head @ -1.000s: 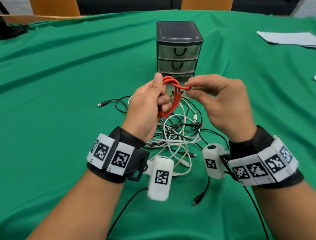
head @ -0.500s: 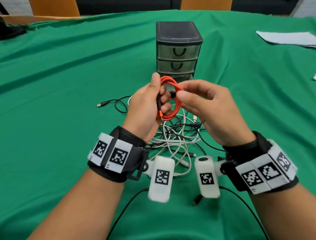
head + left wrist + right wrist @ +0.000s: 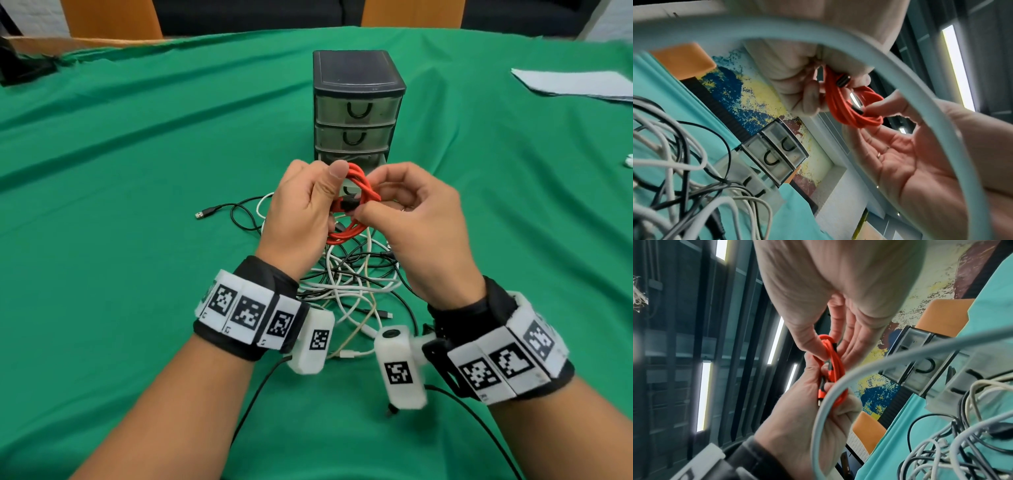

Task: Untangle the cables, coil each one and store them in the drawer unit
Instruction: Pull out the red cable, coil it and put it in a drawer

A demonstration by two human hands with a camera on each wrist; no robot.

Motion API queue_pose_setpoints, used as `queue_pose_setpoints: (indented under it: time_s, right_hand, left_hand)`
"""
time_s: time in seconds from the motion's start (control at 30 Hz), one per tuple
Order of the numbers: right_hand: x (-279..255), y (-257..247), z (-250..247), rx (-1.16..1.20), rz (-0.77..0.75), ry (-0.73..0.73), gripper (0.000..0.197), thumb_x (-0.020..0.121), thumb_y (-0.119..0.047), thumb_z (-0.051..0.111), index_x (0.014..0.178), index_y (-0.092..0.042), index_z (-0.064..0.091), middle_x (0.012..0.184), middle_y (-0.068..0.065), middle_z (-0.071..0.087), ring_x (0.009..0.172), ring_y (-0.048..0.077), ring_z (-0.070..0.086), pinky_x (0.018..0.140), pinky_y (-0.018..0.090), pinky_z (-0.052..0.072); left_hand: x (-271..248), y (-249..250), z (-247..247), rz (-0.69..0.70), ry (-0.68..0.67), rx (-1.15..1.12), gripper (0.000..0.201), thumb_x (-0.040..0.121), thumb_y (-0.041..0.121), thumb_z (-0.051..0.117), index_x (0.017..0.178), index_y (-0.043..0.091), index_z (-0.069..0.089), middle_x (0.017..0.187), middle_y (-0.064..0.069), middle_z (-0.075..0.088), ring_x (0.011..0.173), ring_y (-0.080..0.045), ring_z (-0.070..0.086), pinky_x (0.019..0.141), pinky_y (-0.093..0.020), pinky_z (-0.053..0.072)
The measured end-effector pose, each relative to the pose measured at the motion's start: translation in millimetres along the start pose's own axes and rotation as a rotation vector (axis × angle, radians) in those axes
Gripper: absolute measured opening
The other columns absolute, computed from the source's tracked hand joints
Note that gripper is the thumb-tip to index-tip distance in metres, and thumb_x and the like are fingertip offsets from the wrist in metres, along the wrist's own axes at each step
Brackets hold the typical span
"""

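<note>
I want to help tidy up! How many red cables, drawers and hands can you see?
red cable: 1
drawers: 3
left hand and right hand: 2
Total: 6
The white and black cables on the table are too tangled to count.

Bright, even light; wrist views blurred and bowed at edges.

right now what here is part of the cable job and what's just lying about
Job: orange cable coil, held by left hand and right hand; tangled black and white cables; drawer unit.
Lying about: white papers; orange chairs.
</note>
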State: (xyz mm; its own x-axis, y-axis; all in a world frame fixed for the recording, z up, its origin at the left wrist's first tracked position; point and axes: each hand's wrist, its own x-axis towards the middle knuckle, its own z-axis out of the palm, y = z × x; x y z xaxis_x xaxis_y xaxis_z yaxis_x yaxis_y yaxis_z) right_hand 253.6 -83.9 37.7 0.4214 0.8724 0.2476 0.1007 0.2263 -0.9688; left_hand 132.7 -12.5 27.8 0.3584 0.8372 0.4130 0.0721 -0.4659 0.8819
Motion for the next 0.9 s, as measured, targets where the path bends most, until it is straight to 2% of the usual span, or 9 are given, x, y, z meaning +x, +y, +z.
queue_pose_setpoints:
  time_s: [0.13, 0.3, 0.43, 0.5, 0.57, 0.6, 0.7, 0.8, 0.9]
  right_hand:
    - [0, 1, 1, 0.181, 0.059, 0.004, 0.029, 0.065, 0.007, 0.066, 0.083, -0.015, 0.066, 0.077, 0.016, 0.066, 0.071, 0.025, 0.062, 0.069, 0.035, 0.055]
    - [-2, 3, 2, 0.314, 0.081, 0.005, 0.028, 0.063, 0.008, 0.059, 0.08, -0.013, 0.065, 0.069, 0.01, 0.062, 0.068, 0.026, 0.057, 0.064, 0.033, 0.051]
    - [-4, 0, -2, 0.314, 0.072, -0.105, 0.031, 0.062, 0.01, 0.055, 0.087, -0.006, 0.063, 0.065, 0.0, 0.065, 0.06, 0.017, 0.059, 0.062, 0.031, 0.052]
    - [-2, -2, -7, 0.313, 0.086, -0.165, 0.033, 0.06, 0.011, 0.054, 0.09, -0.003, 0.062, 0.066, -0.001, 0.067, 0.062, 0.02, 0.062, 0.067, 0.037, 0.053]
    - [-1, -4, -9, 0.33, 0.104, -0.216, 0.036, 0.059, 0.012, 0.053, 0.092, 0.0, 0.061, 0.07, 0.002, 0.069, 0.065, 0.026, 0.064, 0.073, 0.047, 0.053]
    - [0, -4, -9, 0.347, 0.115, -0.234, 0.036, 0.059, 0.012, 0.052, 0.092, 0.001, 0.061, 0.073, 0.005, 0.07, 0.066, 0.026, 0.064, 0.074, 0.047, 0.052]
    - [1, -2, -10, 0.423, 0.16, -0.261, 0.036, 0.06, 0.011, 0.053, 0.094, 0.001, 0.061, 0.082, 0.011, 0.071, 0.069, 0.023, 0.063, 0.068, 0.034, 0.051]
    - [1, 2, -11, 0.476, 0.196, -0.294, 0.039, 0.061, 0.007, 0.061, 0.099, 0.0, 0.062, 0.089, 0.013, 0.07, 0.074, 0.023, 0.063, 0.069, 0.032, 0.052]
    - [1, 3, -11, 0.421, 0.224, -0.288, 0.04, 0.069, 0.007, 0.069, 0.107, -0.004, 0.063, 0.095, 0.014, 0.07, 0.078, 0.021, 0.066, 0.073, 0.031, 0.056]
  left_hand:
    - [3, 3, -2, -0.009, -0.071, -0.134, 0.032, 0.084, 0.058, 0.044, 0.062, 0.041, 0.058, 0.073, 0.001, 0.044, 0.045, -0.008, 0.045, 0.044, -0.014, 0.035]
    - [7, 4, 0, -0.109, -0.172, -0.265, 0.04, 0.081, 0.051, 0.047, 0.068, 0.014, 0.049, 0.053, 0.008, 0.044, 0.039, -0.006, 0.039, 0.04, -0.014, 0.031]
    - [9, 2, 0, -0.269, -0.311, -0.492, 0.043, 0.07, 0.059, 0.057, 0.061, 0.016, 0.052, 0.061, -0.008, 0.044, 0.035, -0.007, 0.036, 0.036, -0.014, 0.03]
    - [9, 1, -2, -0.312, -0.371, -0.578, 0.043, 0.067, 0.059, 0.06, 0.058, 0.018, 0.053, 0.066, -0.01, 0.046, 0.034, -0.008, 0.036, 0.035, -0.014, 0.031]
    - [10, 1, -3, -0.329, -0.4, -0.601, 0.042, 0.066, 0.059, 0.061, 0.056, 0.019, 0.053, 0.06, -0.009, 0.05, 0.035, -0.009, 0.037, 0.036, -0.015, 0.031]
    - [11, 1, -3, -0.331, -0.407, -0.595, 0.042, 0.065, 0.061, 0.062, 0.056, 0.02, 0.054, 0.059, -0.007, 0.052, 0.038, -0.011, 0.039, 0.038, -0.017, 0.031]
    - [11, 0, -2, -0.33, -0.431, -0.603, 0.047, 0.067, 0.063, 0.064, 0.06, 0.019, 0.051, 0.064, -0.008, 0.056, 0.048, -0.016, 0.041, 0.046, -0.024, 0.031]
    - [10, 5, -2, -0.36, -0.4, -0.636, 0.046, 0.074, 0.055, 0.052, 0.064, 0.012, 0.042, 0.06, -0.006, 0.053, 0.04, -0.009, 0.043, 0.04, -0.016, 0.035]
    - [7, -1, -1, -0.396, -0.28, -0.56, 0.053, 0.087, 0.061, 0.05, 0.059, 0.017, 0.048, 0.062, -0.006, 0.049, 0.052, -0.017, 0.045, 0.055, -0.023, 0.039]
